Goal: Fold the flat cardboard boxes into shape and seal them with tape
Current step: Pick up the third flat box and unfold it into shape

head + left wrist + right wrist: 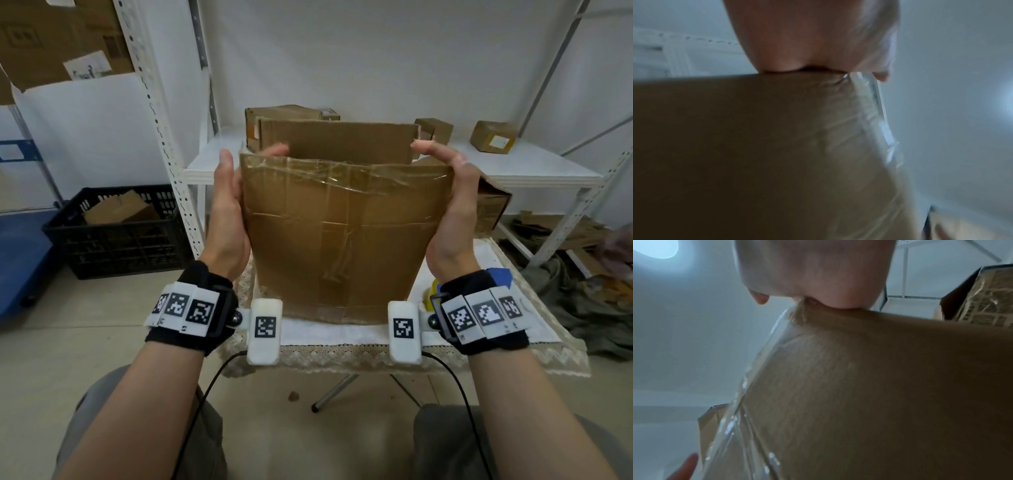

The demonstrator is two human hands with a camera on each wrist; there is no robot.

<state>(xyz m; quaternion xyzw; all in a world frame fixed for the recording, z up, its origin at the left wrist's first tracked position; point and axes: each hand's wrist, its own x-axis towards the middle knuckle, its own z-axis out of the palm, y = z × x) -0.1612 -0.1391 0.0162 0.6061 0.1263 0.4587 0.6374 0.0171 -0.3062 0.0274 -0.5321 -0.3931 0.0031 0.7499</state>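
Seated at a small cloth-covered table, we hold a taped cardboard box upright between both hands, its lower end resting on the cloth, seemingly so the open top faces up for the flaps to be worked. Our left hand presses flat against the box's left side, fingertips hooked over the top corner; our right hand mirrors it on the right side, fingers bent over the rim. The box thus sits squarely between the palms, squeezed rather than pinched. A far flap stands up beyond the near wall. Behind it, smaller boxes sit on a white shelf, and a black crate holds cardboard at left.
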